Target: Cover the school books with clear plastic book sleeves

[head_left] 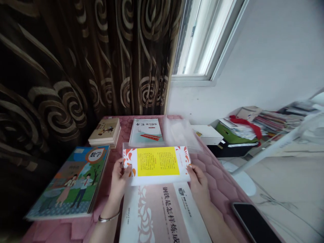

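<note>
An open book shows its pale title page (162,212) with Chinese characters, lying between my forearms. Beyond that page, the raised book cover (158,162) carries a yellow text panel and orange-red leaf shapes on white. A strip of clear plastic edges its top; how far it wraps around the cover cannot be made out. My left hand (119,175) pinches the cover's left side, thumb on the near face. At the right side, my right hand (198,179) grips the same cover between thumb and fingers. A bracelet circles my left wrist.
Textbooks (76,182) lie at the left, with a stack of smaller books (105,131) behind. Another book (146,131) and clear plastic sheets (179,133) are at the back. A white box (207,134) stands beyond them. A phone (253,221) lies near the pink table's (220,182) right edge.
</note>
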{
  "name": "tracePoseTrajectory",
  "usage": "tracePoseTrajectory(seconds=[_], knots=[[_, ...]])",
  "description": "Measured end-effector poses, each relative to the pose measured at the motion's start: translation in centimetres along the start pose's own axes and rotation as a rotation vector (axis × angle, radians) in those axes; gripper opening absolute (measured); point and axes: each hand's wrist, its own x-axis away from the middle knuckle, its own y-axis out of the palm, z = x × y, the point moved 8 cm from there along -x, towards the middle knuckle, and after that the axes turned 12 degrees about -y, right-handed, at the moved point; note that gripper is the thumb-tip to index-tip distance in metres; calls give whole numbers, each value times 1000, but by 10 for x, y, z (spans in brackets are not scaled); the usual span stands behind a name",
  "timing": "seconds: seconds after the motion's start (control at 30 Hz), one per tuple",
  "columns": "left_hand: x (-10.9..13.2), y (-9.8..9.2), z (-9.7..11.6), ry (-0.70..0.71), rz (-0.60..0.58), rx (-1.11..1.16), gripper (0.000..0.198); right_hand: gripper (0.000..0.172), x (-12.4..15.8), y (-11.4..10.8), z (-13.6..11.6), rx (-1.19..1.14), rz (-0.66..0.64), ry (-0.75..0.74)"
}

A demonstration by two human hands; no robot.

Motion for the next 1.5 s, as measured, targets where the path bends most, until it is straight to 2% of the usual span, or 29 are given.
tracePoseTrajectory(seconds=[0.27,0.5,0.83,1.03,1.17,1.37,1.5], knots=[[-1,1,1,7,18,-12,36,42,-2,2,12,-44,-2,10],[2,-1,1,34,27,-14,31,42,-1,4,3,-52,-26,34],[3,-1,3,43,67,-62,30,48,-2,2,-5,-21,18,2],[3,-3,-4,57,39,-39,28,41,-5,-2,13,-81,-9,11],[0,-5,-8,72,71,-53,30,34,-12,-4,23,-113,-72,-21],[2,-3,1,83,89,-36,33,45,-15,-2,11,-22,-58,-51],[3,-3,1,77,100,-36,34,46,-10,2,11,22,-38,-63]])
